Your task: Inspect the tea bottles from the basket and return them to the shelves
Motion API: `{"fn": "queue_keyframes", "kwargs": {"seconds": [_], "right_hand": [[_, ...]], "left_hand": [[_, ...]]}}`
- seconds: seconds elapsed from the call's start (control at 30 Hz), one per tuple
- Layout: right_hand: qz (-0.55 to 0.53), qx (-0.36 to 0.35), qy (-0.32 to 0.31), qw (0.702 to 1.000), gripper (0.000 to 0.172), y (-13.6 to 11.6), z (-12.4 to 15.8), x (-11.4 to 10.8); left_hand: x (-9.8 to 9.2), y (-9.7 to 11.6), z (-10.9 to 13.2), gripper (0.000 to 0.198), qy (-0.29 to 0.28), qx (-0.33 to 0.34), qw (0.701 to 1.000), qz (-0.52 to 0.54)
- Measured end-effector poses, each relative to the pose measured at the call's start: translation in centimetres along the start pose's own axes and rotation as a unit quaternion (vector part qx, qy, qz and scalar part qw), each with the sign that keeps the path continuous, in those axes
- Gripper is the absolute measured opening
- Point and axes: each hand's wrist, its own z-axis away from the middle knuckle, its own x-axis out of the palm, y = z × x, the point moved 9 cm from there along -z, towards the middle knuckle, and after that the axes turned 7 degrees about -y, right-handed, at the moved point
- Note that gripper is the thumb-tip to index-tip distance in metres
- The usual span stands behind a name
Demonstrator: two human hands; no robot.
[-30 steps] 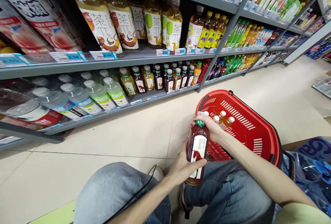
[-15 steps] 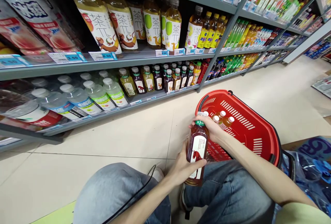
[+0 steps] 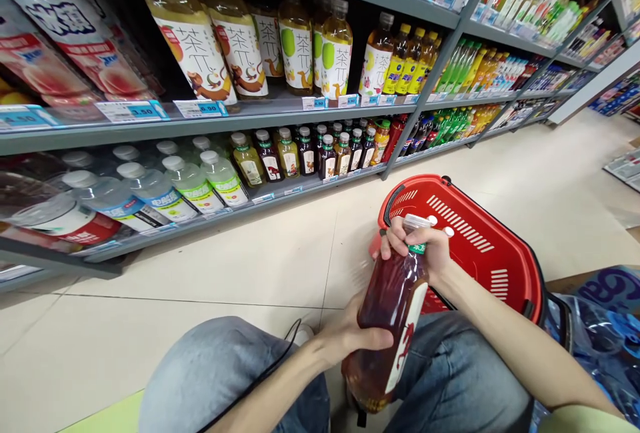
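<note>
A large bottle of dark reddish tea [image 3: 385, 310] is held tilted in front of my knees, its clear cap pointing up and away from me. My left hand [image 3: 350, 336] grips its lower body, the thumb lying across the front. Around the neck, by the green band, my right hand [image 3: 420, 241] is closed. The white label with a red horse faces right. Just behind the bottle stands a red shopping basket [image 3: 467, 220]; white caps of small bottles [image 3: 449, 232] show in it, mostly hidden by my right hand.
Along the left and back runs a grey shelf [image 3: 280, 113] with rows of drinks. Similar tea bottles [image 3: 270, 160] stand on its bottom level, beside clear water bottles [image 3: 187, 183]. Wrapped large water bottles [image 3: 607, 333] lie at the right, near the basket.
The tea bottle has come closer and turned, so its label now faces right. My right hand has shifted with the neck, covering more of the small bottles in the basket.
</note>
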Motion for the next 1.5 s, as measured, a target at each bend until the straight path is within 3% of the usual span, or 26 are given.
{"fn": "queue_keyframes", "kwargs": {"seconds": [0.07, 0.13, 0.3, 0.4, 0.5, 0.67, 0.87, 1.5], "right_hand": [[0.003, -0.013, -0.013, 1.0, 0.006, -0.4, 0.4, 0.9], [0.034, -0.011, 0.015, 0.999, 0.008, -0.4, 0.6, 1.0], [0.187, 0.047, 0.188, 0.963, 0.021, 1.2, 0.9, -2.0], [0.202, 0.087, 0.219, 0.951, 0.032, 3.2, 0.5, -3.7], [0.166, 0.106, 0.228, 0.954, 0.027, 5.1, 0.1, -5.4], [0.134, 0.162, 0.241, 0.948, 0.018, 7.7, -0.1, -8.0], [0.136, 0.2, 0.239, 0.94, 0.015, 9.9, -0.3, -9.9], [0.133, 0.218, 0.204, 0.945, 0.011, 9.9, -0.9, -9.5]], "left_hand": [[0.2, 0.2, 0.3, 0.084, -0.002, 0.003, 1.0, 0.014], [-0.1, 0.0, 0.5, 0.08, 0.017, 0.014, 1.0, 0.007], [-2.1, -3.3, 0.7, 0.059, 0.134, 0.002, 0.988, 0.081], [-3.6, -5.8, 0.9, 0.058, 0.217, -0.016, 0.97, 0.108], [-4.3, -7.3, 0.9, 0.058, 0.256, -0.041, 0.959, 0.115], [-3.8, -8.5, 0.9, 0.052, 0.263, -0.096, 0.948, 0.15], [-3.7, -9.9, 1.8, 0.039, 0.297, -0.2, 0.912, 0.201], [-4.1, -9.6, 2.1, 0.04, 0.318, -0.206, 0.907, 0.184]]}}
